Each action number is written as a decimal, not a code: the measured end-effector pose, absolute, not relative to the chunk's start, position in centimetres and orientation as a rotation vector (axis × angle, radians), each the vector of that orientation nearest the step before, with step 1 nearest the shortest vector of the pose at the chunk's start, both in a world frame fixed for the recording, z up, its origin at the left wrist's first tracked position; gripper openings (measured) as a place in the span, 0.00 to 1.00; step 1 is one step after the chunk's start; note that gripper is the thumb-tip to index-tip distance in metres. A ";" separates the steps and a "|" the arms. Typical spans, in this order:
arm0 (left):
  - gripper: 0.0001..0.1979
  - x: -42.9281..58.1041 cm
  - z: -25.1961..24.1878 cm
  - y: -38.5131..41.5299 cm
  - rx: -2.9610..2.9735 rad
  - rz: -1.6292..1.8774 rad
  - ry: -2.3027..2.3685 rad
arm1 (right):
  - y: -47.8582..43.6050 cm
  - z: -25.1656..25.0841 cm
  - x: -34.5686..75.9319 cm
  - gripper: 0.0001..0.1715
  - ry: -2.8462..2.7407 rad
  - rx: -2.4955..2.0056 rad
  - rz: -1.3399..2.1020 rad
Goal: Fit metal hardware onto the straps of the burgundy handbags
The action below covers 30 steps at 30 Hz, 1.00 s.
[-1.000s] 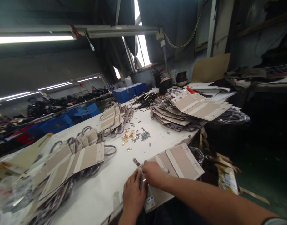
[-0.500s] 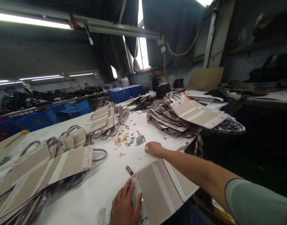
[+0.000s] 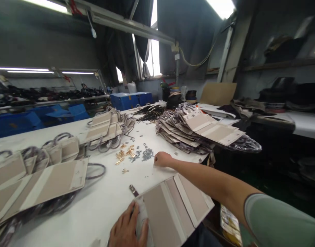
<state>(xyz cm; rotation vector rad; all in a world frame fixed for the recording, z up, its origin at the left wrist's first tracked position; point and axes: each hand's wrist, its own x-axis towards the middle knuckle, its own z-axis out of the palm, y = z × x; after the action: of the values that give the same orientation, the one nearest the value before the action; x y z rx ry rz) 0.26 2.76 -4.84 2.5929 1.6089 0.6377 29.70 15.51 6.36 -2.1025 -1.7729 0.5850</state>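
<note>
A beige bag piece [image 3: 159,212], with pale strips across it, lies at the table's front edge, partly past it. My left hand [image 3: 128,228] grips its left edge, the thumb over the panel and the fingers along the border. From beside that hand a dark strap tab with metal fittings [image 3: 133,190] sticks out onto the table. My right hand [image 3: 162,160] is closed low over the tabletop, just right of a heap of small grey metal pieces [image 3: 147,154]. Whatever its fingers hold is hidden. Gold-coloured clasp parts [image 3: 129,151] are scattered left of the grey heap.
Beige bag pieces with wrapped handles [image 3: 46,181] are spread at the left. Another pile [image 3: 103,128] stands behind them, and a tall stack [image 3: 198,125] at the right. Dark straps [image 3: 149,112] lie at the back of the white table [image 3: 95,209]. Blue boxes [image 3: 125,101] stand beyond.
The view has turned slightly, shifting most things leftward. My right hand stays low near the grey pieces, its fingers more curled in. My left hand remains on the bag piece's edge.
</note>
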 end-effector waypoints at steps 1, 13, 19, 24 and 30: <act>0.26 0.5 -4.2 2.1 2.591 0.650 1.618 | 14.7 7.0 29.5 0.08 -1.796 -2.068 0.603; 0.25 1.7 -1.4 0.1 2.363 0.686 1.669 | 3.6 4.7 20.6 0.07 -1.443 -1.792 1.247; 0.23 1.7 -0.9 0.9 2.256 0.731 1.637 | 3.9 4.0 20.1 0.07 -1.503 -1.887 1.084; 0.22 1.5 -0.5 1.4 2.196 0.775 1.580 | 3.8 4.0 20.2 0.07 -1.594 -1.898 1.013; 0.21 1.3 -0.4 1.7 2.135 0.828 1.546 | 3.7 3.7 20.2 0.09 -1.609 -1.907 1.013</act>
<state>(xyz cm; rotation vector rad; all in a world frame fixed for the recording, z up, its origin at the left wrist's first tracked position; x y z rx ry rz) 1.31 1.70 -0.44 2.1346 1.5464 0.8277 20.25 3.72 3.72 -1.9069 -1.6093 1.0129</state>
